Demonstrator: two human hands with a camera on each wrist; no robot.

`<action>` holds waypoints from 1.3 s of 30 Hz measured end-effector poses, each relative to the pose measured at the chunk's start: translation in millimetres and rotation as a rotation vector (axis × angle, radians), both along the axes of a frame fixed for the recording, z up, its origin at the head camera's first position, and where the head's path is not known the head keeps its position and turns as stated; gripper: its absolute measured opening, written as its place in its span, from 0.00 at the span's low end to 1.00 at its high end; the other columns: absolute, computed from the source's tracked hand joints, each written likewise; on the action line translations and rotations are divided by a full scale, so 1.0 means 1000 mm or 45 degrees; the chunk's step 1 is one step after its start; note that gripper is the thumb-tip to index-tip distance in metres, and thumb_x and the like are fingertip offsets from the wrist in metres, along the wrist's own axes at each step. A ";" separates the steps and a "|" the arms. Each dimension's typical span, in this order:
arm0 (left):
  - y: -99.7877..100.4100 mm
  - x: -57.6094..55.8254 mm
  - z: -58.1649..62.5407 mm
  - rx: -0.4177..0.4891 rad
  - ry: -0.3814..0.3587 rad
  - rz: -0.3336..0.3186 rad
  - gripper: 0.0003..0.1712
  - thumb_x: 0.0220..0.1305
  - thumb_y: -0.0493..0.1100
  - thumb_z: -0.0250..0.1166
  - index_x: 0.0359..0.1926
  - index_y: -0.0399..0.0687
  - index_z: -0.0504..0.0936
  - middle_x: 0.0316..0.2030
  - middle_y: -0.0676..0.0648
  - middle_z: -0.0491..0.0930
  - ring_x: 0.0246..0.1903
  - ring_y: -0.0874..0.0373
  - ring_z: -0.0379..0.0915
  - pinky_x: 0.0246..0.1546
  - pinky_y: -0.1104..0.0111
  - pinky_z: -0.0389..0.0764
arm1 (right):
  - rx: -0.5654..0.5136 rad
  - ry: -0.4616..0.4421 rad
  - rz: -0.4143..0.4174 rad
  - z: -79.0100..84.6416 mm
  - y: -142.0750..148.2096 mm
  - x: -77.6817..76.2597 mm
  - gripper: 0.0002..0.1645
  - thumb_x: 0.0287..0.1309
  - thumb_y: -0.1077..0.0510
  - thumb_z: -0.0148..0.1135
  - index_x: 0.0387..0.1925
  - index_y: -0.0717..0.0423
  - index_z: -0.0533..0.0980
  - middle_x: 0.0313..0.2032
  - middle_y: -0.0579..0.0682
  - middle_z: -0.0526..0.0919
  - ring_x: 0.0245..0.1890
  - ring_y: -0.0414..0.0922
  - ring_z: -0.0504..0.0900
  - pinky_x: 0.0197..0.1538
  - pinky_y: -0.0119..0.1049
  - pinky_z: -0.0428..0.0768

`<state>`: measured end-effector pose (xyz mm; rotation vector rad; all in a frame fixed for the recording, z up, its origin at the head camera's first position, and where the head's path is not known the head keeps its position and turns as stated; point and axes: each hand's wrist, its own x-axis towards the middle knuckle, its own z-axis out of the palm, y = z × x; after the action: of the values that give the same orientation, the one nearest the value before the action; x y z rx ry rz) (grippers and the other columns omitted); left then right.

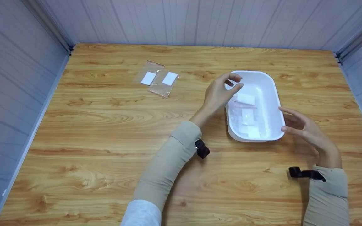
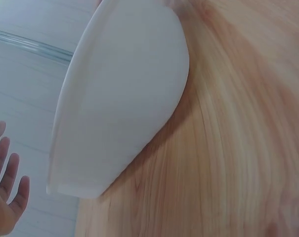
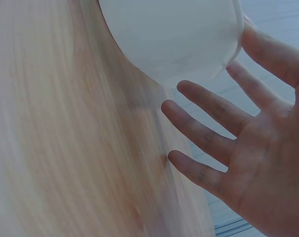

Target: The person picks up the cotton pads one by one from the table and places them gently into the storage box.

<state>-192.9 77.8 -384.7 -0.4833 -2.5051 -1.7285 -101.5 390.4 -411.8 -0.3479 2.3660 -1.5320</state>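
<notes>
My empty left fingers (image 1: 233,76) hang by the tub (image 1: 266,102); my right fingers (image 1: 295,113), spread, touch its right rim. Only the head view shows bags (image 1: 247,116) inside.

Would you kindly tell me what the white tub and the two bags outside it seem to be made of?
White tub: probably plastic, smooth and slightly glossy, given its soft highlights.
Two bags: likely thin, clear plastic film; wood grain shows through.
</notes>
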 end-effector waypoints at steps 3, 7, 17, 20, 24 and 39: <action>-0.007 -0.001 0.000 -0.024 0.017 -0.033 0.12 0.68 0.47 0.66 0.50 0.51 0.82 0.45 0.56 0.83 0.43 0.66 0.75 0.41 0.76 0.73 | 0.009 -0.004 -0.007 0.000 -0.001 0.000 0.38 0.67 0.66 0.59 0.75 0.51 0.59 0.67 0.51 0.69 0.61 0.35 0.72 0.53 0.26 0.76; -0.016 -0.002 0.000 -0.087 0.041 -0.075 0.12 0.69 0.48 0.65 0.51 0.52 0.82 0.46 0.57 0.82 0.44 0.66 0.74 0.43 0.74 0.73 | 0.008 -0.013 -0.012 0.000 0.000 0.000 0.38 0.67 0.66 0.59 0.75 0.52 0.59 0.68 0.52 0.67 0.61 0.35 0.70 0.53 0.26 0.75; -0.040 -0.007 -0.001 -0.130 0.071 -0.145 0.13 0.69 0.47 0.65 0.51 0.50 0.82 0.47 0.56 0.81 0.47 0.64 0.74 0.47 0.69 0.74 | -0.016 0.019 0.011 -0.002 0.001 -0.001 0.38 0.67 0.68 0.58 0.75 0.54 0.59 0.67 0.47 0.68 0.61 0.34 0.71 0.53 0.26 0.76; -0.048 -0.009 -0.002 -0.160 0.053 -0.157 0.13 0.69 0.48 0.64 0.52 0.51 0.82 0.48 0.55 0.81 0.48 0.63 0.74 0.48 0.68 0.75 | -0.017 0.021 0.011 -0.001 0.000 -0.001 0.38 0.67 0.67 0.58 0.75 0.54 0.58 0.67 0.48 0.68 0.61 0.34 0.71 0.52 0.26 0.76; -0.061 -0.011 -0.003 -0.193 0.040 -0.152 0.15 0.69 0.48 0.65 0.52 0.50 0.82 0.49 0.53 0.81 0.49 0.61 0.74 0.49 0.66 0.75 | -0.027 0.014 0.009 -0.001 -0.002 -0.002 0.38 0.67 0.68 0.59 0.75 0.54 0.59 0.66 0.47 0.69 0.61 0.35 0.71 0.52 0.27 0.76; -0.102 -0.020 -0.009 -0.227 0.074 -0.079 0.12 0.67 0.45 0.67 0.50 0.49 0.84 0.47 0.54 0.82 0.48 0.60 0.75 0.48 0.64 0.76 | -0.023 -0.001 0.003 -0.002 0.000 -0.005 0.38 0.67 0.67 0.58 0.75 0.53 0.58 0.67 0.48 0.68 0.61 0.35 0.71 0.52 0.27 0.77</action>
<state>-212.4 -23.8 -393.8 -0.6198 -2.6421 -1.4929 -106.9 390.5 -413.7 -0.3536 2.3519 -1.5527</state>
